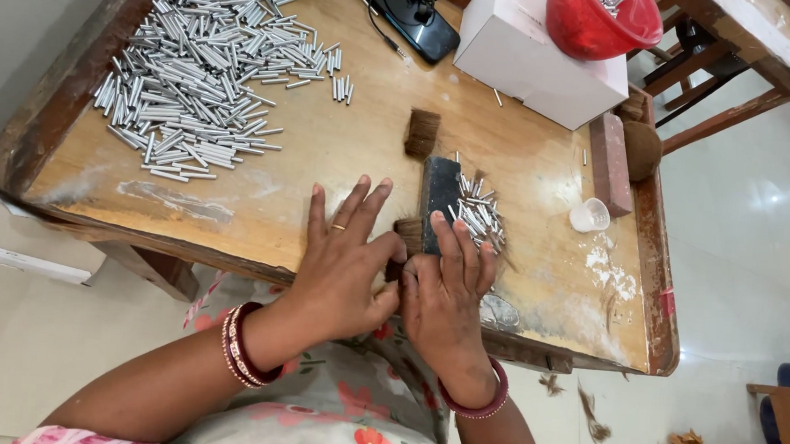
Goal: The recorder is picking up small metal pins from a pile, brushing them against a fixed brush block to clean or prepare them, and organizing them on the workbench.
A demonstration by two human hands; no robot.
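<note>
Brown fibre — a small tuft point(407, 234) — sits pinched between your two hands at the near edge of the wooden table point(325, 151). Your left hand point(346, 265) lies flat with fingers spread, seemingly pressing it steady, while your right hand point(446, 287) curls over it beside the dark block point(438, 197). Short metal tubes point(480, 215) lie just right of the block, within easy reach — the big heap of tubes point(200, 75) waits far left, another fibre tuft point(422, 132) beyond.
</note>
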